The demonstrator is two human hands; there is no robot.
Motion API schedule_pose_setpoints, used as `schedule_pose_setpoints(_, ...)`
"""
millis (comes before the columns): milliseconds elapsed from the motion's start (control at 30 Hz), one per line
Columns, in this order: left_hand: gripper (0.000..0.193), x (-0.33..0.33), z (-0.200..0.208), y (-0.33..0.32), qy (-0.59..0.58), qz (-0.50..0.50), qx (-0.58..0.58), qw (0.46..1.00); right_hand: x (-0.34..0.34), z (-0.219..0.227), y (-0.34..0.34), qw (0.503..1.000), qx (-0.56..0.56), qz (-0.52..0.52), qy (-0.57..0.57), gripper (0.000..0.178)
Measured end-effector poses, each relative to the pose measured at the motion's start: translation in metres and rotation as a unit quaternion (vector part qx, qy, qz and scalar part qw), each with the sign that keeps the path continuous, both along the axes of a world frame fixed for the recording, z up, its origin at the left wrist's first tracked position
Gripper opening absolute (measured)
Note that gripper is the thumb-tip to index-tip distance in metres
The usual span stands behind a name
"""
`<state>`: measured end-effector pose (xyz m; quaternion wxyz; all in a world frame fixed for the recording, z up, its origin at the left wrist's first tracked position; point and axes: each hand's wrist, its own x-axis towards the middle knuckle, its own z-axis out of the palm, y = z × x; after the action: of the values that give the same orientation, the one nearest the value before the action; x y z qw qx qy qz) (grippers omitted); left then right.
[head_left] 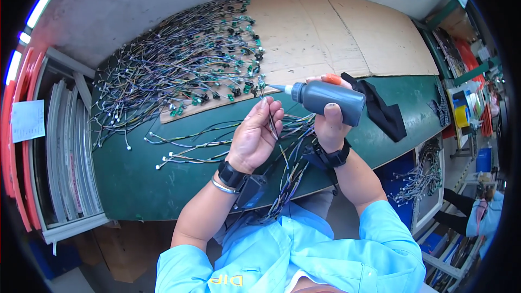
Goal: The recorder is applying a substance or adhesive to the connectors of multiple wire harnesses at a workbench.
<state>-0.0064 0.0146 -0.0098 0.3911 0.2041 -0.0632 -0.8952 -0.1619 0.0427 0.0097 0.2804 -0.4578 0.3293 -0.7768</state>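
My left hand (248, 135) is closed in a pinch on a thin wire harness (273, 126), whose green end piece (261, 83) sticks up past the fingertips. In my right hand (329, 130) a dark grey squeeze bottle (337, 102) lies tilted on its side, its fingers wrapped round the body. The bottle's narrow nozzle (277, 86) points left, with its tip at or very near the green end piece; I cannot tell whether they touch. More wire harnesses (293, 171) run in a bundle beneath both hands, from the green table (135, 184) down to my lap.
A thick spread of wire harnesses (179, 57) with green and black ends covers the back left, partly on a cardboard sheet (304, 32). A black cloth (386, 114) lies right. Panels stand in a rack (70, 146) at left. Another person (483, 214) is at far right.
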Motion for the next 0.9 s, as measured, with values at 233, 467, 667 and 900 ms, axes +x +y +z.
schedule_pose_setpoints(233,0.017,0.0029,0.0013,-0.0002,-0.011,0.004,0.0,1.0,0.0044,-0.0017,-0.0013,1.0,0.028,0.001,-0.004,0.058)
schedule_pose_setpoints(467,0.017,0.0021,0.0014,0.0004,-0.017,-0.005,-0.008,1.0,0.0024,-0.0037,-0.0015,0.999,0.038,0.005,0.008,0.058)
schedule_pose_setpoints(667,0.016,0.0027,0.0019,-0.0001,-0.015,-0.004,-0.009,1.0,0.0035,-0.0018,-0.0012,0.999,0.032,0.002,0.006,0.058)
schedule_pose_setpoints(900,0.016,0.0016,0.0029,0.0007,-0.021,-0.008,-0.015,1.0,0.0007,-0.0055,-0.0028,0.999,0.038,0.004,0.01,0.059)
